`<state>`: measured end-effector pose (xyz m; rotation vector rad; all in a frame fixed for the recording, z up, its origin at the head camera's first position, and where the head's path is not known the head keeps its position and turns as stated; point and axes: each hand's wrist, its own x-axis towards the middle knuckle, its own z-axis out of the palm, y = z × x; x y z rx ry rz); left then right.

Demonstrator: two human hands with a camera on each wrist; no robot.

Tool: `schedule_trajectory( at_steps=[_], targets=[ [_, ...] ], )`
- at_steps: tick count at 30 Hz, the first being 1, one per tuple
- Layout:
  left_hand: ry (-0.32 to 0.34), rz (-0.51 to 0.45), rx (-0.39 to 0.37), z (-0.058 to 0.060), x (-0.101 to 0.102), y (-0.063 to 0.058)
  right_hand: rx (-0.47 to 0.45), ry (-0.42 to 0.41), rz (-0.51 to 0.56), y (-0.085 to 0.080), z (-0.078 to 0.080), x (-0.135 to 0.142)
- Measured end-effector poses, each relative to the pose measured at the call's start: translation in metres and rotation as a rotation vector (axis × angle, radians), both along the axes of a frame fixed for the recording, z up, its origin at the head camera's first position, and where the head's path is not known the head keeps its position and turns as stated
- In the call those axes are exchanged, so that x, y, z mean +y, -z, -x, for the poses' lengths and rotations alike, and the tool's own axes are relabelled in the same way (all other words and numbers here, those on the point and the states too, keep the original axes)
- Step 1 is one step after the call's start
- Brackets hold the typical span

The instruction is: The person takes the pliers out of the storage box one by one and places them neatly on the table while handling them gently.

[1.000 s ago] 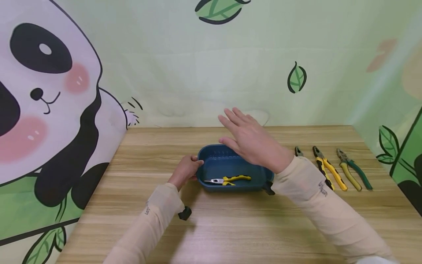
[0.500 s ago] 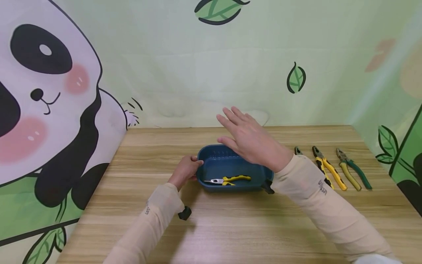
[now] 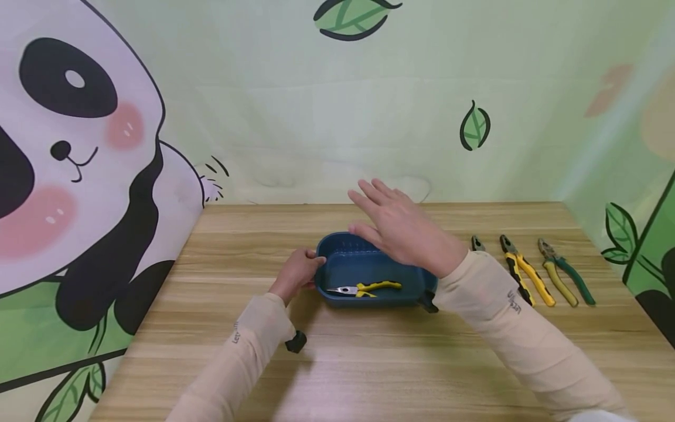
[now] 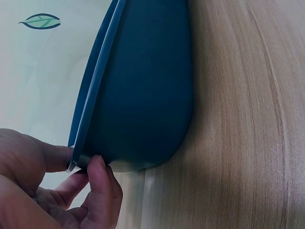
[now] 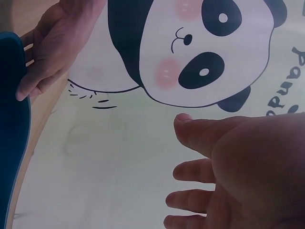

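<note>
A blue plastic basin [image 3: 369, 266] stands on the wooden table, and yellow-handled long-nose pliers [image 3: 364, 288] lie inside it near the front wall. My left hand [image 3: 297, 271] pinches the basin's left rim, thumb inside and fingers outside, as the left wrist view shows on the basin's rim [image 4: 90, 102]. Over the basin's back right part hovers my right hand [image 3: 403, 228], its fingers straight and spread, holding nothing. The right wrist view shows that hand [image 5: 238, 167] apart from the basin [image 5: 12, 105]. My right hand and forearm hide the basin's back right corner.
Right of the basin lie yellow-and-black pliers [image 3: 519, 266] and green-and-yellow pliers [image 3: 564, 269]. Another pair of pliers [image 3: 477, 242] shows only its head past my right sleeve. A wall with a panda print [image 3: 179, 170] stands behind the table [image 3: 337, 363].
My right hand has dipped very slightly. The left hand, the basin and the pliers have stayed where they were.
</note>
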<state>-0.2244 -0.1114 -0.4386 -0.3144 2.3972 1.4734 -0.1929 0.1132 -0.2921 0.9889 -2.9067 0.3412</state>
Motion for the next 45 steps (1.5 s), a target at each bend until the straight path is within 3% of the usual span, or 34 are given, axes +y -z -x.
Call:
schedule_trajectory(
  at_steps=[8, 19, 38, 45],
  targets=[
    [0.003, 0.006, -0.004, 0.001, 0.0, 0.002, -0.039, -0.001, -0.036, 0.005, 0.001, 0.001],
    [-0.004, 0.021, -0.025, 0.002, 0.001, 0.001, -0.06, -0.027, -0.016, 0.025, 0.006, 0.001],
    [-0.004, 0.013, -0.018, 0.001, 0.0, 0.002, -0.227, -0.042, -0.082, 0.052, 0.008, -0.007],
    [-0.008, 0.01, -0.017, 0.001, 0.0, 0.002, -0.338, -0.037, -0.108, 0.058, 0.011, -0.007]
  ],
)
